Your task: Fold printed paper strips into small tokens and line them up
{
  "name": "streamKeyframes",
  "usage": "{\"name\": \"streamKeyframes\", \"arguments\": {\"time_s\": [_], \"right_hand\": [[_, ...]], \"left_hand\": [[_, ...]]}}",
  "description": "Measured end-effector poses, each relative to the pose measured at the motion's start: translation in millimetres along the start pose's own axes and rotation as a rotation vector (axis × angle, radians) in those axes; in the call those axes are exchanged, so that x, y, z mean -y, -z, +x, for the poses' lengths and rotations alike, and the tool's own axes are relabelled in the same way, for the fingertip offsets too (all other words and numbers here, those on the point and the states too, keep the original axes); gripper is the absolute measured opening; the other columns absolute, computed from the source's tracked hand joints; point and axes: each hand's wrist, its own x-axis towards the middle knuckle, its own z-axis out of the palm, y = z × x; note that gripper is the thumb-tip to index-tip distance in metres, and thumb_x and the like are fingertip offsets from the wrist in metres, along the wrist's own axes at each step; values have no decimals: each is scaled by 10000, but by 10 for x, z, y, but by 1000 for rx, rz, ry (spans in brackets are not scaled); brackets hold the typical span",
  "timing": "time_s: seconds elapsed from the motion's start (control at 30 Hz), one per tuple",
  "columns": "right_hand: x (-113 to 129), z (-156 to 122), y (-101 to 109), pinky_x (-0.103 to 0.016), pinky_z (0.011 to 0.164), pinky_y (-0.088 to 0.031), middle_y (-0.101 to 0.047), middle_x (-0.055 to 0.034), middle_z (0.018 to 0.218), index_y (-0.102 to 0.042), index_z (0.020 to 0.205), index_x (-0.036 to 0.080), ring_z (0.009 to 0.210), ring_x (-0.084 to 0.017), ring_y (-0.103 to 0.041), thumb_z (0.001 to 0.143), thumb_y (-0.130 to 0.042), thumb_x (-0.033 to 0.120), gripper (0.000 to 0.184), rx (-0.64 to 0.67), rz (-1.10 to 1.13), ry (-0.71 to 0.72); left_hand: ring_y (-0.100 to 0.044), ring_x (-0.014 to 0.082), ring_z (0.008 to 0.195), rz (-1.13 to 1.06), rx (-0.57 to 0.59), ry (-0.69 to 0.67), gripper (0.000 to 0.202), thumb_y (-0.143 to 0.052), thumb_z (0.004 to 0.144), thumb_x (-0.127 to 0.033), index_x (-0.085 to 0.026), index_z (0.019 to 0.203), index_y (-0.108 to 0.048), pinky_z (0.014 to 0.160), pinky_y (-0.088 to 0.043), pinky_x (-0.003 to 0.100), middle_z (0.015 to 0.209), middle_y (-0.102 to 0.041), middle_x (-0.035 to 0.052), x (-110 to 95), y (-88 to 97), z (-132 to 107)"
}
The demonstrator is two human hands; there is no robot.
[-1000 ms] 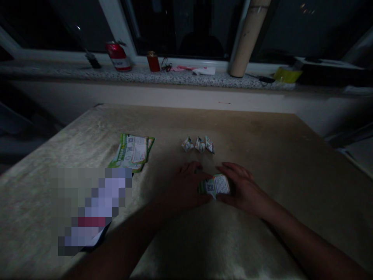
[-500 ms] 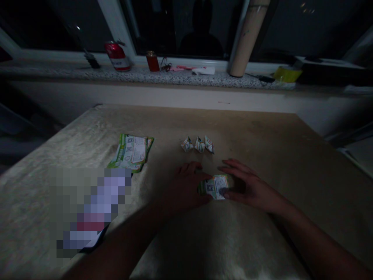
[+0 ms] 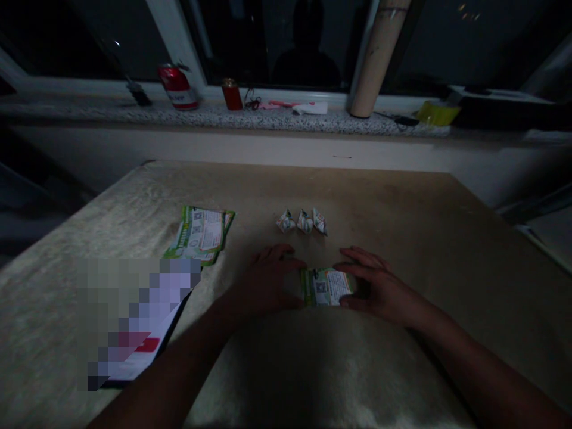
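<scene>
"Green-and-white printed paper rectangle (image 3: 328, 287): we have it lying on the pale brown table (image 3: 393, 202), between the left hand (image 3: 263, 283) and the right hand (image 3: 382, 289), small print and a square code facing up. Hand states?"

"Left: thumb and fingers parted, at the paper's left edge. We can't tell if it touches."

"Right?"

"Also parted, thumb and fingers at the right edge. Thumb tip by the near corner; too dark for us to call contact."

"Rest of the table, quick?"

"Three small folded paper pieces (image 3: 305, 222) in a row beyond the rectangle. Left of them we log a stack of green-and-white printed sheets (image 3: 203, 232); nearer us, a flat black-edged device with a lit screen (image 3: 139, 362), mostly pixelated."

"Sill?"

"Speckled grey stone sill (image 3: 205, 122): we get a red-and-white can (image 3: 177, 88), a small red jar (image 3: 232, 96) and a tan tube (image 3: 378, 65), all by the dark window (image 3: 268, 36)."
</scene>
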Motion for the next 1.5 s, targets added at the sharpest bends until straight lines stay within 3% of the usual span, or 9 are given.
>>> {"name": "streamKeyframes", "arguments": {"time_s": [0.17,0.3,0.5,0.67,0.9,1.07,1.23,1.37,1.5], "right_hand": [[4,16,30,-588,1133,-333,-504,-123,1483,-601,1328,261,1420,-335,-399,755,-797,372,616,-7,46,49],[21,26,49,-557,1116,-364,-541,-116,1448,-557,1376,268,1389,-322,-441,702,-838,395,741,4,83,120],[65,58,105,-497,1074,-422,-612,-109,1354,-538,1379,246,1278,-283,-541,746,-809,390,704,26,100,170],[97,83,148,-482,1049,-434,-662,-96,1270,-583,1329,255,1211,-279,-590,781,-766,335,583,3,82,233],[75,75,148,-506,1041,-442,-662,-97,1274,-556,1360,259,1204,-286,-591,779,-770,383,631,-23,85,178],[13,76,125,-461,1001,-498,-672,-100,1254,-568,1340,252,1168,-244,-622,920,-561,214,421,-83,177,140],[1,102,129,-447,983,-514,-687,-89,1195,-613,1258,234,1124,-223,-636,861,-487,64,450,-88,246,165],[24,128,118,-422,960,-523,-698,-88,1144,-662,1180,229,1081,-224,-649,883,-584,140,319,-91,280,143],[66,137,92,-359,833,-554,-722,-71,969,-717,908,212,920,-207,-682,920,-625,277,113,-172,406,74]], "left_hand": [[-453,318,1313,-52,-53,-42,819,-846,634,-376,-307,1383,-522,1107,-347,508,1414,-500,77,-18,-7,-46],[-415,319,1342,-118,-65,-116,816,-870,601,-394,-307,1346,-549,1107,-362,486,1452,-461,72,-96,-68,-77],[-514,264,1213,-72,-55,-264,473,-777,755,-374,-244,1193,-654,1081,-388,432,1266,-594,70,-209,-120,-14],[-567,252,1114,5,-47,-318,317,-680,845,-357,-221,1132,-682,1020,-432,415,1179,-637,78,-236,-83,23],[-541,280,1150,39,-91,-308,542,-777,739,-480,-225,1199,-644,1034,-415,435,1225,-615,82,-254,-118,-8],[-555,273,1119,76,-93,-312,431,-705,810,-414,-206,1184,-652,1002,-443,421,1198,-627,89,-288,-119,-11],[-595,265,1072,67,-83,-324,324,-612,884,-365,-169,1134,-676,958,-477,418,1165,-669,104,-304,-89,-1],[-646,215,958,-30,-145,-294,293,-431,986,-268,-152,1052,-692,910,-493,375,1055,-715,88,-290,-68,7],[-673,194,854,-207,-186,-159,319,-421,999,-317,-168,1037,-701,805,-507,326,953,-737,62,-278,-48,-9]]}}
